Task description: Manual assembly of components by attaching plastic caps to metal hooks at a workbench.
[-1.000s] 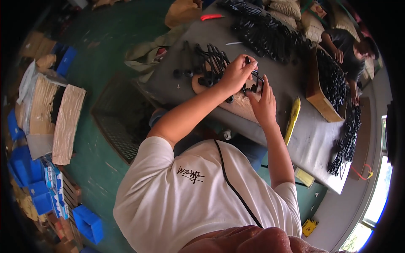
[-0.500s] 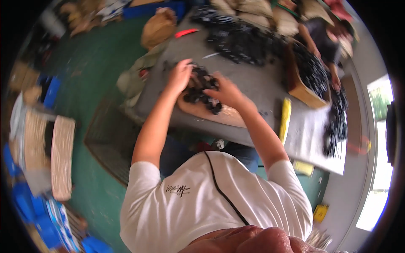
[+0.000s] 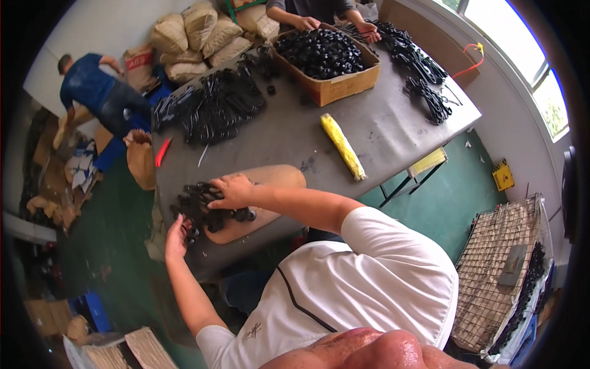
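Observation:
A heap of small black, rounded plastic-looking parts [image 3: 195,198] lies at the left end of a tan oblong board [image 3: 281,178], partly past its edge. My right hand [image 3: 235,190] rests on top of the heap from the right, fingers stretched over the parts. At the heap's near left edge, my left hand [image 3: 176,240] touches the parts with its fingers apart and pointing away from me. The parts beneath my right palm are hidden.
The dark grey table [image 3: 283,129] bears bundled black pieces [image 3: 218,104], a yellow roll [image 3: 342,146], a red tool-like item [image 3: 163,152] and a cardboard box [image 3: 344,86] of black parts. A co-worker's hands [image 3: 307,23] are at the box. Another person [image 3: 92,83] bends at far left.
The view has swung to the right. My right hand has come down onto the black parts, while my left hand has shifted to their near left edge.

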A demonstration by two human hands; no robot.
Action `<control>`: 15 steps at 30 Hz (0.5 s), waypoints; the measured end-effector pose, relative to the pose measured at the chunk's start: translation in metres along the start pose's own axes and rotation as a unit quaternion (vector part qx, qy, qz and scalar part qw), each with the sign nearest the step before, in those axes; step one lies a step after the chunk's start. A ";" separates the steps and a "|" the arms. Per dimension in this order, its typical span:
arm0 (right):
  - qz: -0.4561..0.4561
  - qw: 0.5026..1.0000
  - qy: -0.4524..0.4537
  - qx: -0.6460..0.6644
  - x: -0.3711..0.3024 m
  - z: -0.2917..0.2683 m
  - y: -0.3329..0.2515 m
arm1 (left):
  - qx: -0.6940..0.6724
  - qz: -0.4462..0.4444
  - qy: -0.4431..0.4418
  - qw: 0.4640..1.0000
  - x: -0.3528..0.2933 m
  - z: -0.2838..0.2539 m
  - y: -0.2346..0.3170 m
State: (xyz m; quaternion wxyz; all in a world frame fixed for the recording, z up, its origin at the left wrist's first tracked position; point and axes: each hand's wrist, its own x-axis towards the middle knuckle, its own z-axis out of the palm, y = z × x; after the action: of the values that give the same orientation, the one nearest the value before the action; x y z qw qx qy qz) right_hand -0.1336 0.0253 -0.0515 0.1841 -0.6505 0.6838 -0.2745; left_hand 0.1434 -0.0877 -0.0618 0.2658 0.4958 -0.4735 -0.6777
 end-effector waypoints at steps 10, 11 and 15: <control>-0.011 0.996 -0.078 0.053 0.017 -0.007 0.009 | 0.021 -0.008 -0.067 0.998 -0.001 0.036 0.024; -0.014 0.995 -0.081 0.058 0.018 -0.009 0.013 | 0.041 -0.021 -0.068 0.997 0.007 0.036 0.023; -0.014 0.986 -0.067 0.153 0.028 -0.015 0.025 | -0.068 -0.029 -0.088 0.993 -0.005 0.082 0.022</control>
State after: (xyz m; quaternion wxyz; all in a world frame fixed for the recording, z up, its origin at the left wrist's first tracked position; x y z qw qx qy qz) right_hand -0.1648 -0.0007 -0.0515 0.3233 -0.6409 0.6109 -0.3339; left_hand 0.0674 -0.0613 -0.0345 0.2368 0.4278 -0.4333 -0.7570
